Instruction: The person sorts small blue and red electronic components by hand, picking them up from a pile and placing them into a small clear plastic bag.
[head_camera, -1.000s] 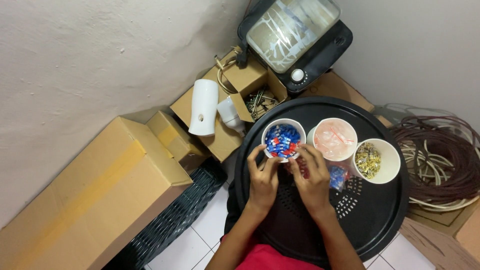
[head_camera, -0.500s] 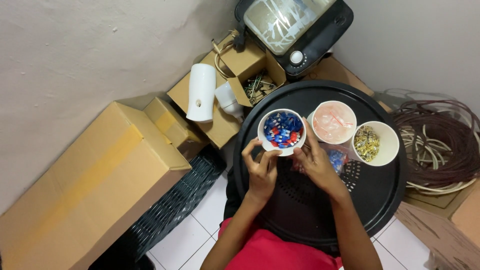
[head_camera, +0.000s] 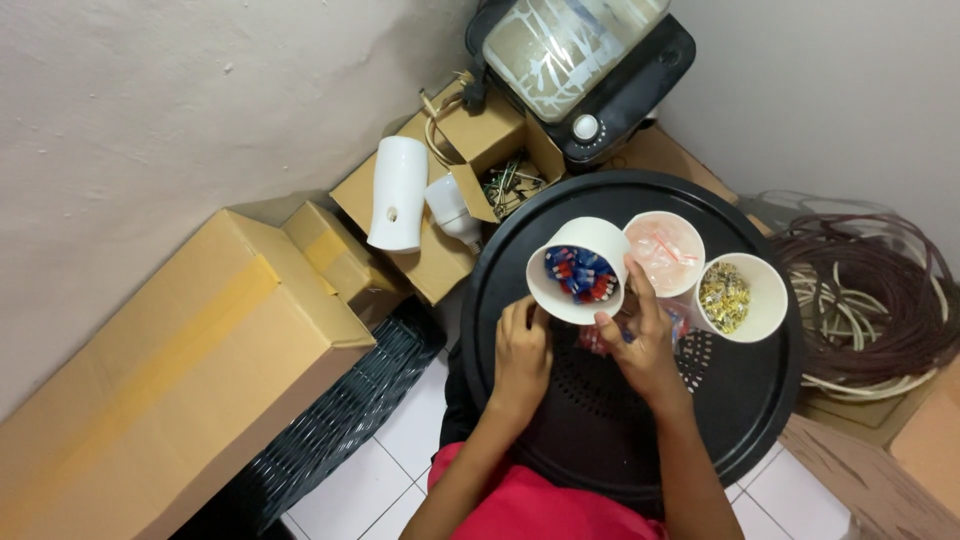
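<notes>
Both hands hold a white paper cup (head_camera: 570, 290) filled with small blue and red connectors (head_camera: 582, 274), lifted and tilted toward me above a round black tray (head_camera: 750, 400). My left hand (head_camera: 522, 356) grips the cup's lower left side. On the lower right, my right hand (head_camera: 638, 340) has its thumb and fingers on the rim. Beside it stand a white cup of pale pink pieces (head_camera: 667, 251) and a white cup of yellowish pieces (head_camera: 737, 296). A few loose blue and red connectors (head_camera: 676, 322) lie on the tray under my right hand.
Brown cardboard boxes (head_camera: 180, 370) lie at left, one open box (head_camera: 500, 160) holding metal bits. A white cylinder (head_camera: 396, 194) and a bulb (head_camera: 450, 212) rest on a box. A black appliance with a clear lid (head_camera: 580, 60) sits at the back. Coiled brown cable (head_camera: 880, 300) is at right.
The cup of blue and red connectors has been lifted off the tray and tipped toward me. Both hands moved with it, and the view shifted a little.
</notes>
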